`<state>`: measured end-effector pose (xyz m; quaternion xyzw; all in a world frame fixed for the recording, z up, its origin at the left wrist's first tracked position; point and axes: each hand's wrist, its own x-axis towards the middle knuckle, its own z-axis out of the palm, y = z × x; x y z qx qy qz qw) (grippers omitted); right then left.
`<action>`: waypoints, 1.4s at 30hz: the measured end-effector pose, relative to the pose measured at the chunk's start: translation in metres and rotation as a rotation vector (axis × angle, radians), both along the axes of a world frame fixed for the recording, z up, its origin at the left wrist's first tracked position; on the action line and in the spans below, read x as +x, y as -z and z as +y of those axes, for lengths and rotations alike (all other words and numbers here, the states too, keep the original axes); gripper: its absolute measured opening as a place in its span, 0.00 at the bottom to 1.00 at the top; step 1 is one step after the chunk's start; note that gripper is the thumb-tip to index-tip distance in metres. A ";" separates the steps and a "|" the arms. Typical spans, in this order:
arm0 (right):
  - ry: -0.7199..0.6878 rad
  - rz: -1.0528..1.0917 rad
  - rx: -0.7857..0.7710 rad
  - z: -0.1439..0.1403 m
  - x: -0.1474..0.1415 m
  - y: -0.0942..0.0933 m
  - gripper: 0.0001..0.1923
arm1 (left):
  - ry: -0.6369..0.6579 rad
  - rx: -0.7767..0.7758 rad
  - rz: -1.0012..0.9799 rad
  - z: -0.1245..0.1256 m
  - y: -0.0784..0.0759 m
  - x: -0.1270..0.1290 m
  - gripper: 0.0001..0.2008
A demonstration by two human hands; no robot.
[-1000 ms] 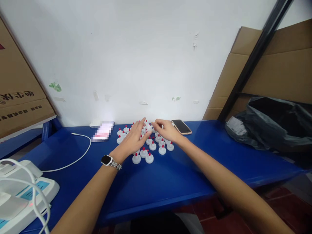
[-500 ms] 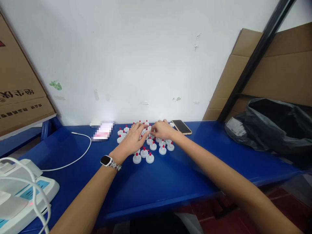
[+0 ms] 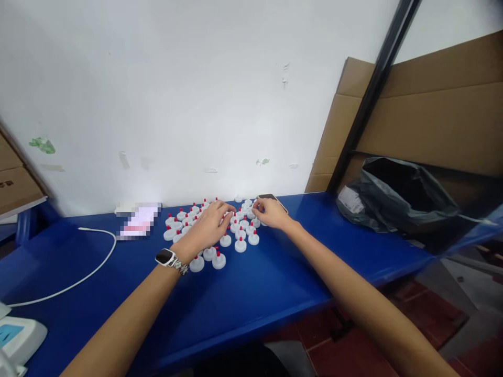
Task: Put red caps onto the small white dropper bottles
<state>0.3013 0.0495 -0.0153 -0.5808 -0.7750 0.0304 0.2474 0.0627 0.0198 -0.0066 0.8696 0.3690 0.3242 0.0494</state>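
Many small white caps with red tips (image 3: 219, 261) stand grouped on the blue table (image 3: 251, 293). My left hand (image 3: 212, 222) is over the middle of the group, its fingers bent and the thumb apart from them, with nothing visible in its grasp. It hides several caps underneath. To its right, my right hand (image 3: 272, 213) has its thumb and forefinger curled together at a white cap (image 3: 251, 214) on the right side of the group. Near that hand, a few white caps (image 3: 248, 202) show no red tip. A watch (image 3: 165, 256) is on my left wrist.
Partly behind my right hand lies a phone (image 3: 281, 205). Left of the caps are a blurred-out item (image 3: 139, 220) and a white cable (image 3: 110, 256). A white device (image 3: 23, 335) is at the lower left. On the right stand a dark plastic bag (image 3: 396, 193) and cardboard (image 3: 338, 125).
The view has swung to the right. My hands, close together before, are now apart: the right has shifted right to the caps without red tips, while the left stays over the group.
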 end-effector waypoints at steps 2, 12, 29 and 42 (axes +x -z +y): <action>0.011 0.015 -0.004 0.004 -0.001 0.003 0.11 | -0.001 -0.002 0.026 0.002 -0.005 0.007 0.18; -0.070 0.271 -0.051 0.016 -0.016 -0.005 0.05 | -0.048 -0.026 0.000 0.006 0.001 0.005 0.16; -0.292 -0.241 0.061 -0.014 -0.077 -0.013 0.07 | -0.116 -0.048 -0.015 -0.003 0.013 -0.040 0.17; -0.326 0.296 -0.095 -0.005 -0.072 -0.007 0.09 | -0.102 -0.068 -0.019 -0.009 0.013 -0.038 0.18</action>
